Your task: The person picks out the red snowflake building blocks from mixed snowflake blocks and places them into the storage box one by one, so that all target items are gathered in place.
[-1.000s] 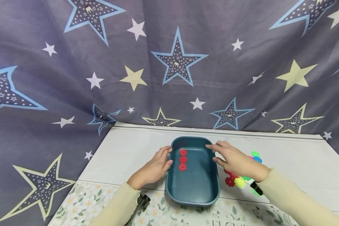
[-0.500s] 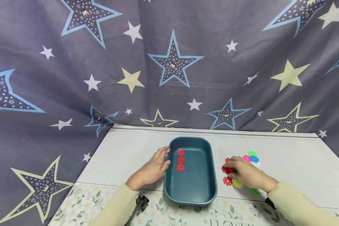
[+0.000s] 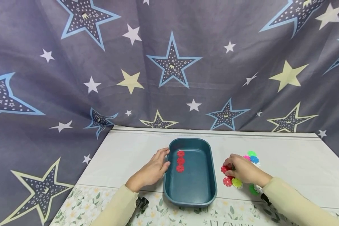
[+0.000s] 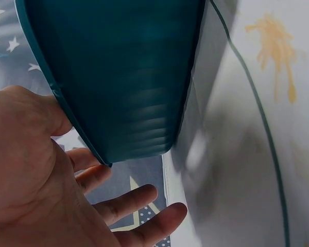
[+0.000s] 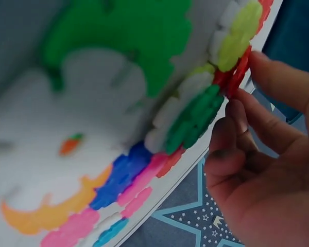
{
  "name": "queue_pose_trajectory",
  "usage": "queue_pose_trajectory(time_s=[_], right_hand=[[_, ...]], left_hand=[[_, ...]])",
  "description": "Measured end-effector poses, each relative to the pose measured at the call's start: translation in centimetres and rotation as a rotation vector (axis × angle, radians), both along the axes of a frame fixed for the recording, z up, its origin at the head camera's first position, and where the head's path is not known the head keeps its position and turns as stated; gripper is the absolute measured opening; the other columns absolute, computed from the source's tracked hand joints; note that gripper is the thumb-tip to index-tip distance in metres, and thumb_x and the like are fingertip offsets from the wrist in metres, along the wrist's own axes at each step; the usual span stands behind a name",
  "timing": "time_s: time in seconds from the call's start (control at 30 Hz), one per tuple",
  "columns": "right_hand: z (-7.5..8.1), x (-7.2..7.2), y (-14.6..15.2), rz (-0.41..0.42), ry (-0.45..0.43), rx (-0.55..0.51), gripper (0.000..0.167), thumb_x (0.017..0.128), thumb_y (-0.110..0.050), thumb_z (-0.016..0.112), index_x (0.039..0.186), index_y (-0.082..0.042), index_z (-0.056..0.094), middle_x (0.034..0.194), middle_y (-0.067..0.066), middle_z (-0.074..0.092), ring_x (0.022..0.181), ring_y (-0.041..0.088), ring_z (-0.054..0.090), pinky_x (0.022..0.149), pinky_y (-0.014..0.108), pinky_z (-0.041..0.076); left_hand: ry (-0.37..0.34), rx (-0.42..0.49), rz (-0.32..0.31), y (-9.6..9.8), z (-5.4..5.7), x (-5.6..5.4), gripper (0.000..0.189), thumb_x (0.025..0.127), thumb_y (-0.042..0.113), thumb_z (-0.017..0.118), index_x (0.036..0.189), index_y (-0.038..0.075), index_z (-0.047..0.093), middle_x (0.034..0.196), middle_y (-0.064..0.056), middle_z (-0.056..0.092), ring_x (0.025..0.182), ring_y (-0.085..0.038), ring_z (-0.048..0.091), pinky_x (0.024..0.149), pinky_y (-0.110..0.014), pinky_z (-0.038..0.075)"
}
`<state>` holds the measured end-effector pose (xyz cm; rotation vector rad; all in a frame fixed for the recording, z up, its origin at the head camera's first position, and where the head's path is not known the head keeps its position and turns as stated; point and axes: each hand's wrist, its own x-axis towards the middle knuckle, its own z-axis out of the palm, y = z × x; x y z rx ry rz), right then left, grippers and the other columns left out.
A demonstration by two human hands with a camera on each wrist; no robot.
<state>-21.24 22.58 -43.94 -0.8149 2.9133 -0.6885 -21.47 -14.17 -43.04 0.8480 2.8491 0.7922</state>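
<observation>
My left hand (image 3: 151,171) rests at the left rim of a dark teal tray (image 3: 193,185), fingers extended. In the left wrist view its thumb and nearer fingers are right at the rim, and the other fingers (image 4: 162,221) reach out past it. Inside the tray, three red snowflake-shaped discs (image 3: 180,161) lie in a row along the left side. Over on the right, my right hand (image 3: 245,171) is at a pile of colourful snowflake discs. Its thumb and index finger pinch a red disc (image 5: 239,74) at the pile's edge; part of the pile lies hidden beneath the hand.
Around the right hand lie a yellow-green disc (image 3: 237,183), a blue disc (image 3: 254,159) and green discs (image 3: 252,153). A floral cloth (image 3: 101,201) covers the near part of the table. A star-patterned curtain (image 3: 144,103) hangs behind.
My right hand has moved from the tray's right rim to the disc pile and come down on the red discs. My left hand has stayed at the left rim.
</observation>
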Motion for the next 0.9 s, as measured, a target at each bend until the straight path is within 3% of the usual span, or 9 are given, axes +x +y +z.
queue_pose_trajectory(time_s=[0.17, 0.43, 0.57, 0.73, 0.9], right_hand=[[-0.1, -0.3, -0.4, 0.017, -0.012, -0.033, 0.022, 0.075, -0.007, 0.08, 0.085, -0.014, 0.062, 0.076, -0.006, 0.051, 0.068, 0.01, 0.047, 0.061, 0.027, 0.045], [0.2, 0.0, -0.8, 0.072, 0.005, -0.099, 0.023, 0.083, 0.008, 0.065, 0.084, -0.014, 0.058, 0.075, -0.008, 0.056, 0.066, 0.006, 0.05, 0.063, 0.026, 0.047], [1.1, 0.4, -0.9, 0.085, 0.108, -0.149, 0.03, 0.081, 0.015, 0.062, 0.082, -0.015, 0.058, 0.075, -0.007, 0.054, 0.066, 0.007, 0.048, 0.061, 0.025, 0.045], [2.6, 0.9, -1.2, 0.105, 0.291, -0.204, 0.029, 0.078, 0.014, 0.068, 0.086, -0.014, 0.067, 0.08, -0.008, 0.058, 0.068, 0.003, 0.05, 0.061, 0.023, 0.047], [3.8, 1.6, -1.9, 0.167, 0.348, -0.191, 0.026, 0.076, 0.008, 0.074, 0.095, -0.01, 0.072, 0.085, -0.009, 0.06, 0.074, 0.001, 0.054, 0.064, 0.022, 0.049]], left_hand=[[-0.004, 0.003, -0.001, 0.0, 0.0, 0.1, 0.048, 0.103, 0.025, 0.039, 0.143, 0.0, 0.03, 0.149, -0.014, 0.022, 0.136, -0.029, 0.025, 0.106, -0.044, 0.027], [-0.001, 0.009, -0.004, 0.0, 0.1, 0.1, 0.047, 0.103, 0.024, 0.04, 0.142, 0.0, 0.031, 0.148, -0.014, 0.023, 0.136, -0.029, 0.025, 0.107, -0.044, 0.027], [-0.005, 0.011, -0.007, 0.0, 0.2, 0.1, 0.047, 0.103, 0.024, 0.039, 0.142, 0.0, 0.031, 0.148, -0.013, 0.023, 0.136, -0.029, 0.024, 0.107, -0.044, 0.027], [-0.006, 0.002, -0.007, -0.1, 0.3, 0.1, 0.048, 0.103, 0.027, 0.038, 0.143, 0.001, 0.03, 0.149, -0.013, 0.022, 0.136, -0.028, 0.024, 0.107, -0.043, 0.026], [-0.008, 0.004, -0.001, 0.0, 0.3, 0.1, 0.048, 0.103, 0.026, 0.039, 0.143, 0.001, 0.03, 0.149, -0.013, 0.022, 0.136, -0.028, 0.024, 0.107, -0.043, 0.026]])
